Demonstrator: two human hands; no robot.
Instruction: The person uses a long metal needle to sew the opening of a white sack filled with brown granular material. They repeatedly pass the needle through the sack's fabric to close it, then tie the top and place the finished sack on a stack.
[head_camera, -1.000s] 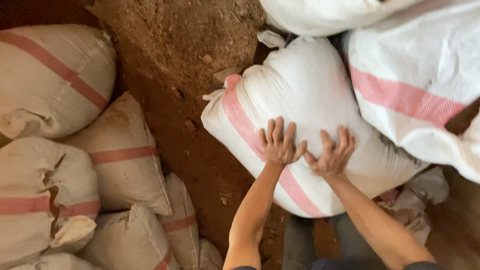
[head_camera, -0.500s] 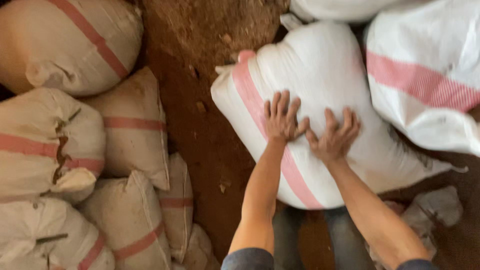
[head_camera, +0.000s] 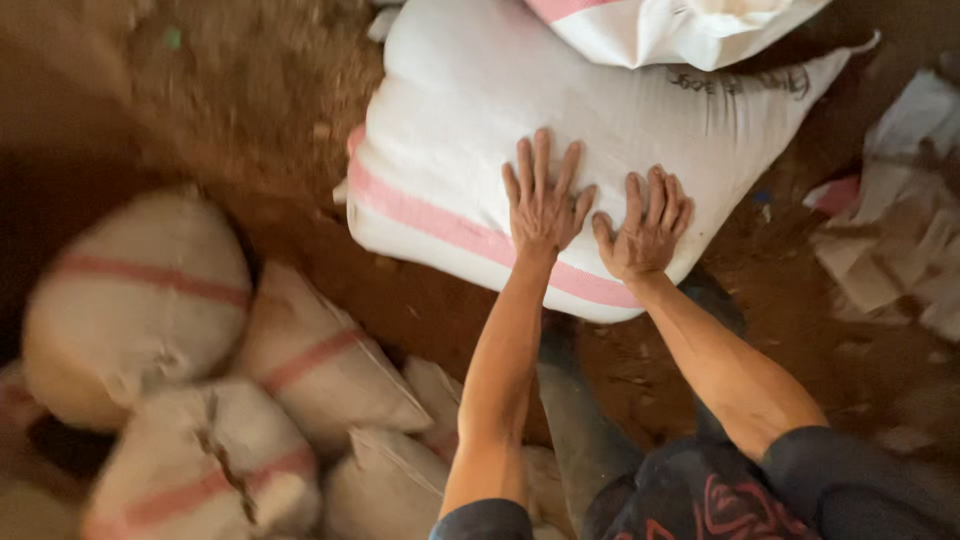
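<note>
Reddish-brown packed earth (head_camera: 250, 120) makes up the floor, crumbly and strewn with small clods, and it runs from the far left down between the sacks. Near the left edge lies a heap of filled woven sacks (head_camera: 200, 400), dull off-white with pink bands, rounded and bulging, blurred in this view; what fills them cannot be told. At the far right, flattened empty bags (head_camera: 900, 230) lie crumpled on the dirt.

In the middle, towards the far side, rests a large white sack (head_camera: 480, 130) of woven plastic cloth, stuffed full and pillow-shaped, with a pink stripe along its near edge and dark writing by its far right corner. A second white sack (head_camera: 670, 30) with a pink band lies on top of its far end.

Both hands press flat on the large sack's near side, just beside each other but not touching. The left hand (head_camera: 542, 200) has its fingers spread wide and pointing away; the right hand (head_camera: 645, 225) lies palm down with fingers slightly curled into the cloth. Neither grips a fold; both are open against the surface. Dark trousers (head_camera: 700, 490) show at the near edge.
</note>
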